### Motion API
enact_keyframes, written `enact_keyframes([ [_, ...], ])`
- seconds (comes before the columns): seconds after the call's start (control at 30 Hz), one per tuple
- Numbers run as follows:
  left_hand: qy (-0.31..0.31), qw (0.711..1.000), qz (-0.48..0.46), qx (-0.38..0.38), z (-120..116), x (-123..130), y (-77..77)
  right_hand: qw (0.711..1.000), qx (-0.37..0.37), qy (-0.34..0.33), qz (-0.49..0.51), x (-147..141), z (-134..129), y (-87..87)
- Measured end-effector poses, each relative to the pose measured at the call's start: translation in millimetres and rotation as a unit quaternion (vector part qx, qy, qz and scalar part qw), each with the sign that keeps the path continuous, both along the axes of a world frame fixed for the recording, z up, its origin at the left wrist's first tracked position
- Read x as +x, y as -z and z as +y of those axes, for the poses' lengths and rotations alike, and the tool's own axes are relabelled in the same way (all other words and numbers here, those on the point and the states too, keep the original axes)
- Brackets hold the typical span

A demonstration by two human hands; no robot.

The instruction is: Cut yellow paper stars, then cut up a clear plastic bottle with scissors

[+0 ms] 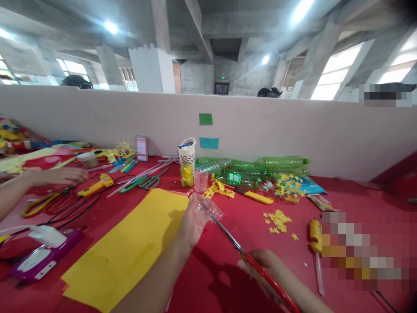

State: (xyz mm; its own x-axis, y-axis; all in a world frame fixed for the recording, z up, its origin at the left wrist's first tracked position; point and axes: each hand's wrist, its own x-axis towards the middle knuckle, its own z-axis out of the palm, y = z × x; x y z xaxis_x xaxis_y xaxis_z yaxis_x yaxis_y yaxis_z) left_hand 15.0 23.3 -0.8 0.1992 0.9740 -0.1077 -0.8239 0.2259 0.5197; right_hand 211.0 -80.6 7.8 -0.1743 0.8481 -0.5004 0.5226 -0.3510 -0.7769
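Observation:
My left hand [194,221] is closed around a clear plastic bottle piece [215,209] with a red cap, held over the red table [208,265]. My right hand [265,266] grips red-handled scissors [233,240], whose blades reach up and left to the cut side of the bottle piece. Yellow sheets [130,243] lie under and left of my left forearm. Just beyond the bottle piece stand a pink clear cup [200,181] and a container of yellow pieces [186,175].
Green bottles [247,166] lie along the white partition [293,130]. Yellow stars [278,221], a cutter [259,197] and a yellow glue gun [315,237] are at the right. Another person's hand [61,176] is at the left, near a second glue gun [96,185] and a purple power strip [48,256].

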Motion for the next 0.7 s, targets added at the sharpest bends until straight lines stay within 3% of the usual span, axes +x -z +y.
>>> enact_keyframes([
  [0.3, 0.022, 0.996, 0.045, 0.076, -3.9, 3.4, 3.1, 0.997, 0.036, -0.031, 0.068, 2.7, -5.8, 0.9],
  [0.47, 0.024, 0.995, 0.051, 0.077, -6.5, 4.8, 2.2, 1.0, 0.009, 0.009, 0.025, -3.2, -7.8, -0.7],
  [0.7, 0.006, 0.996, 0.05, 0.072, -3.7, 1.6, -0.3, 1.0, -0.011, 0.014, 0.005, -5.7, -5.2, -6.6],
])
